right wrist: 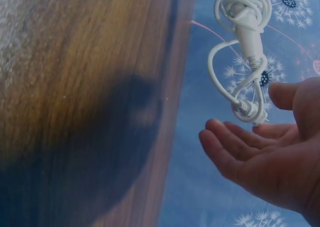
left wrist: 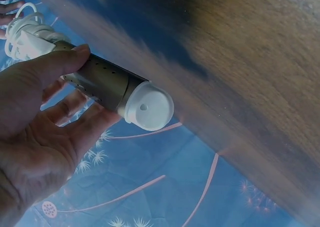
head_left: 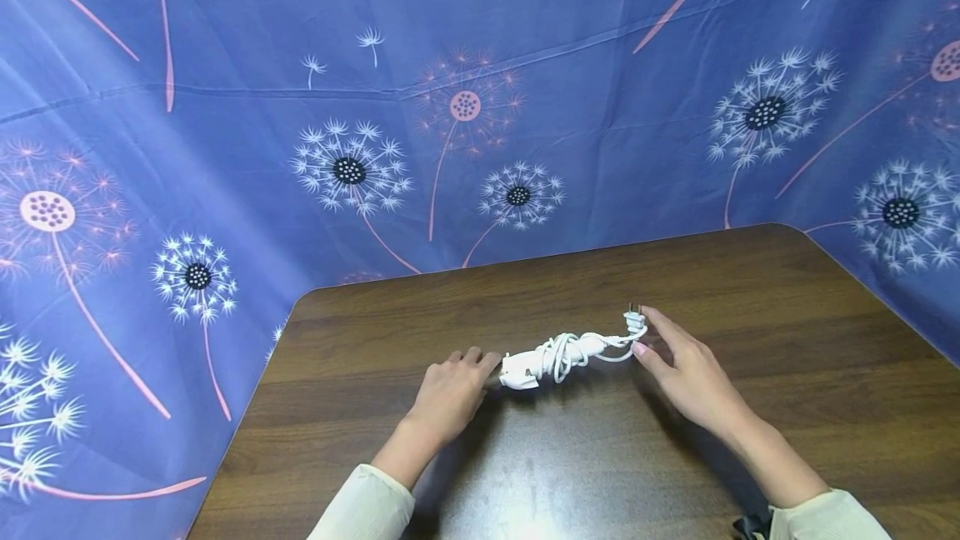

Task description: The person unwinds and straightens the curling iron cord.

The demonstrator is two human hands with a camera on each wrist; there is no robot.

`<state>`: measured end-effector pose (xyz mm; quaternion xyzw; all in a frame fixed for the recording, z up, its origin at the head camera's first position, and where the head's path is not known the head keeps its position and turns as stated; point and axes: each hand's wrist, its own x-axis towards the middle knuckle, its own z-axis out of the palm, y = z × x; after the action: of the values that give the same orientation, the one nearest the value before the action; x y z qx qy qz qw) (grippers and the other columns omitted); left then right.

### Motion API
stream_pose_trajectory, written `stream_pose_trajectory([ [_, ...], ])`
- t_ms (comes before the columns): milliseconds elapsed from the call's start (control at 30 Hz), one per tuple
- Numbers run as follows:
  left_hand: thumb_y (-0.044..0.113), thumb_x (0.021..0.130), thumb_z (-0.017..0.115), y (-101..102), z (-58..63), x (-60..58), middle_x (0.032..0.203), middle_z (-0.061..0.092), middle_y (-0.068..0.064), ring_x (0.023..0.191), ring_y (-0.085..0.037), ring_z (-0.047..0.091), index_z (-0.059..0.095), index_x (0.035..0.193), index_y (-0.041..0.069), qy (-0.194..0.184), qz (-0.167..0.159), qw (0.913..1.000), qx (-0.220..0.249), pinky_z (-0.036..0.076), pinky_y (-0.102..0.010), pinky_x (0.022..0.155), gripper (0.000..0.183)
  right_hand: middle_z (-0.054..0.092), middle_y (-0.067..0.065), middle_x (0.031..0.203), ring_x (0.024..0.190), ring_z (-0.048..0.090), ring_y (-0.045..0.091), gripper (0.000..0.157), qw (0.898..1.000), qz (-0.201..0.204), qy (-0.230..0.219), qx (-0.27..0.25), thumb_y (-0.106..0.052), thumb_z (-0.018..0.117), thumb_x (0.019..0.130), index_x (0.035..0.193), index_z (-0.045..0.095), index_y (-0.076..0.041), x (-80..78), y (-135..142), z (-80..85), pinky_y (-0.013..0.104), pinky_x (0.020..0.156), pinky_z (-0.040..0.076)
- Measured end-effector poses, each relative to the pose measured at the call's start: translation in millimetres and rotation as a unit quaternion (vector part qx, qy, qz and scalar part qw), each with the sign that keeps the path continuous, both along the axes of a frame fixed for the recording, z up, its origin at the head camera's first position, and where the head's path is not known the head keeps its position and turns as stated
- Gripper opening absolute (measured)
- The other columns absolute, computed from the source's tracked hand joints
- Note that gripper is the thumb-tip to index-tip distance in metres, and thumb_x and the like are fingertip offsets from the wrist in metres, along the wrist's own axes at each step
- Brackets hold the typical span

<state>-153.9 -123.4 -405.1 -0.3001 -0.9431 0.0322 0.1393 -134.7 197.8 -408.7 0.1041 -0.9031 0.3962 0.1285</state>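
A hair curling iron with a white handle [head_left: 522, 369] is held above the table. Its perforated dark metal barrel [left wrist: 102, 79] ends in a round white cap [left wrist: 152, 107]. My left hand [head_left: 452, 394] grips the barrel, thumb on one side and fingers beneath. White cord [head_left: 562, 359] is wound in loops round the handle. At the cord's end is a two-pin plug [head_left: 634, 322], pins pointing away. My right hand [head_left: 693, 382] is beside the plug with fingers loosely extended and thumb apart, one fingertip right at the plug in the right wrist view.
The brown wooden table [head_left: 360, 473] has rounded far corners. A blue cloth [head_left: 600, 65] printed with dandelions hangs behind it and along its sides. A small black item [head_left: 750, 526] shows at the right sleeve.
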Motion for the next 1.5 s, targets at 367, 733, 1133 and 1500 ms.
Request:
stream_pose_trajectory([
  [367, 0.02, 0.074, 0.082, -2, 0.7, 1.9, 0.097, 0.063, -0.002, 0.079, -0.022, 0.064, 0.058, 0.117, 0.02, 0.007, -0.018, 0.9992, 0.036, 0.048, -0.034, 0.048, 0.05, 0.07, 0.018, 0.104, 0.091, 0.067, 0.027, 0.048, 0.997, -0.028, 0.067, -0.032, -0.008, 0.064, 0.092, 0.138, 0.05, -0.006, -2.5, -3, -4.5, 0.012, 0.078, 0.045],
  [733, 0.019, 0.074, 0.082, 0, 6.4, 1.9, 0.096, 0.062, -0.002, 0.076, -0.022, 0.063, 0.056, 0.119, 0.019, 0.011, -0.035, 0.9976, 0.059, 0.047, -0.033, 0.047, 0.052, 0.069, 0.023, 0.097, 0.074, 0.066, 0.0, 0.053, 0.99, -0.011, 0.035, -0.133, 0.004, 0.064, 0.088, 0.138, 0.046, -0.002, -4.5, -7, 0.6, 0.015, 0.068, 0.052],
  [1133, 0.019, 0.076, 0.081, 2, 7.2, 3.0, 0.094, 0.062, -0.001, 0.076, -0.022, 0.063, 0.057, 0.117, 0.018, -0.014, -0.047, 0.996, 0.074, 0.049, -0.034, 0.052, 0.048, 0.063, 0.012, 0.089, 0.062, 0.051, 0.0, 0.057, 0.993, -0.031, 0.026, -0.111, 0.002, 0.067, 0.085, 0.137, 0.046, -0.003, -5.9, -12, 2.4, 0.018, 0.056, 0.04],
  [1500, 0.017, 0.077, 0.08, 2, 7.9, 0.6, 0.094, 0.062, -0.002, 0.076, -0.022, 0.064, 0.058, 0.115, 0.016, -0.014, -0.048, 0.9946, 0.091, 0.049, -0.036, 0.053, 0.044, 0.059, 0.013, 0.095, 0.069, 0.047, -0.001, 0.076, 0.99, -0.032, -0.028, -0.132, -0.008, 0.067, 0.089, 0.15, 0.023, 0.002, -7.0, -13, 8.9, 0.012, 0.065, 0.039],
])
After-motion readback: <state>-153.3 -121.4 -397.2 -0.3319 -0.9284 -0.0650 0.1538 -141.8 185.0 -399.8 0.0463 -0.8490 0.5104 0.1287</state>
